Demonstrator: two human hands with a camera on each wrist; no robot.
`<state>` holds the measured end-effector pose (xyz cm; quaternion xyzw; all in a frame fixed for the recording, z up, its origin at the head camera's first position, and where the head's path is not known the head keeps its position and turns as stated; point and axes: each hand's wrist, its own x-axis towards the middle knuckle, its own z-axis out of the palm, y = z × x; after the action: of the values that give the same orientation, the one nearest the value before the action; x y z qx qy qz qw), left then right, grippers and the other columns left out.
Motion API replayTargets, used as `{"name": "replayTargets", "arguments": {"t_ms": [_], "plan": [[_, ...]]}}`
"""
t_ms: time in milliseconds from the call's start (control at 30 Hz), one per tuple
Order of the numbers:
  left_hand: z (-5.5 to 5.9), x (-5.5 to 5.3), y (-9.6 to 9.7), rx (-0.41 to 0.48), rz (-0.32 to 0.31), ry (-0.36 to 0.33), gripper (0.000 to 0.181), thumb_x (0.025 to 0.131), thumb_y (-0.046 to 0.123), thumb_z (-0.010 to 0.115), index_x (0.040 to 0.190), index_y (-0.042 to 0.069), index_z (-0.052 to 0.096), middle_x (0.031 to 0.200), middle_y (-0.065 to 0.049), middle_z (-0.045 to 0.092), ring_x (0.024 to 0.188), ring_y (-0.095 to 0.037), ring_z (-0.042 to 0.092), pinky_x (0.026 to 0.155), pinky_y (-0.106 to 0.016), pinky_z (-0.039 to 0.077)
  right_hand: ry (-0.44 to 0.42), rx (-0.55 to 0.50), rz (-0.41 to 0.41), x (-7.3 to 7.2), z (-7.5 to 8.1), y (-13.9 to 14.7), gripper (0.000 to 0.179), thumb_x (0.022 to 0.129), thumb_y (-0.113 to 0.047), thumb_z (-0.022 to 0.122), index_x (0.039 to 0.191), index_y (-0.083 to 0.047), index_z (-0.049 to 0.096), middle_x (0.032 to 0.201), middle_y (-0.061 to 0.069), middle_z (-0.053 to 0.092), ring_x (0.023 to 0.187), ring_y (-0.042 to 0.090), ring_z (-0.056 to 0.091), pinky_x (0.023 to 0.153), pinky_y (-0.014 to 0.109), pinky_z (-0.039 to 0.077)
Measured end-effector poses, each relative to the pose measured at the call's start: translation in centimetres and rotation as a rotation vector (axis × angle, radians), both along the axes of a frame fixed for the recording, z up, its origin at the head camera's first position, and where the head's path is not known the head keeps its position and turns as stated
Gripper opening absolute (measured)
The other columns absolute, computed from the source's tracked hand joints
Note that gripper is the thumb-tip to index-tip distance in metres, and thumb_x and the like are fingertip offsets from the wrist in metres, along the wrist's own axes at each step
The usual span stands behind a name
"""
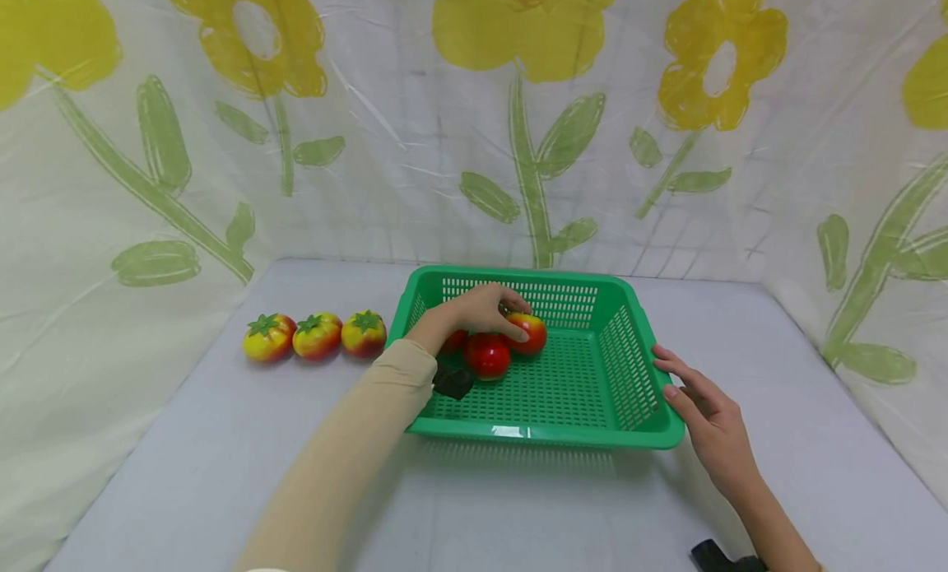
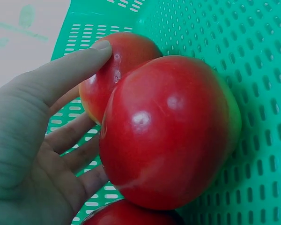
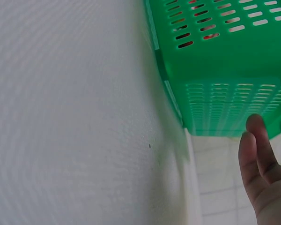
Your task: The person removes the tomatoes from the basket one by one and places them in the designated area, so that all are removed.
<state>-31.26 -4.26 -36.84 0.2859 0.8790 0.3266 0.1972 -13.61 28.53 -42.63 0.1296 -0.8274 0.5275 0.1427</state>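
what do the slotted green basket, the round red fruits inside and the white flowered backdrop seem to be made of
Slotted green rectangular basket: likely moulded plastic, satin, from regular slots and smooth rim.
Round red fruits: glossy, perhaps hard plastic or lacquered foam, from sharp highlights.
White flowered backdrop: perhaps thin plastic or fabric, creased and faintly shiny.

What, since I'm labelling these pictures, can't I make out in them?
Head view: most of the leftmost visible fruit in the basket, hidden by the left hand.
Left wrist view: most of the lowest fruit, cut off by the bottom edge.
Right wrist view: part of the right hand, cut off by the right edge; the basket's inside, mostly hidden by its wall.
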Motion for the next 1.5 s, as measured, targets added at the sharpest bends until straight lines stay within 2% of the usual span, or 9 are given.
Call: {"name": "replayTargets", "arguments": {"t_ms": [400, 1500], "plan": [[-0.06, -0.09, 0.09, -0.034, 0.0, 0.021, 0.049, 0.087, 0.033, 0.076, 0.131, 0.015, 0.063, 0.13, -0.001, 0.059, 0.12, -0.018, 0.051, 0.096, -0.034, 0.046, -0.003, 0.011, -0.009, -0.05, -0.06, 0.01, 0.037, 0.104, -0.01, 0.05, 0.141, -0.009, 0.053, 0.15, 0.0, 0.044, 0.128, 0.01, 0.048, 0.097, 0.014, 0.038], [0.22, 0.29, 0.19, 0.027, 0.012, 0.027, 0.055, 0.088, 0.036, 0.076, 0.136, 0.014, 0.059, 0.13, 0.0, 0.058, 0.117, -0.017, 0.051, 0.096, -0.035, 0.045, -0.007, 0.018, -0.013, -0.04, -0.07, 0.02, 0.037, 0.104, -0.011, 0.049, 0.141, -0.009, 0.053, 0.15, 0.0, 0.044, 0.13, 0.01, 0.045, 0.097, 0.014, 0.037]]}}
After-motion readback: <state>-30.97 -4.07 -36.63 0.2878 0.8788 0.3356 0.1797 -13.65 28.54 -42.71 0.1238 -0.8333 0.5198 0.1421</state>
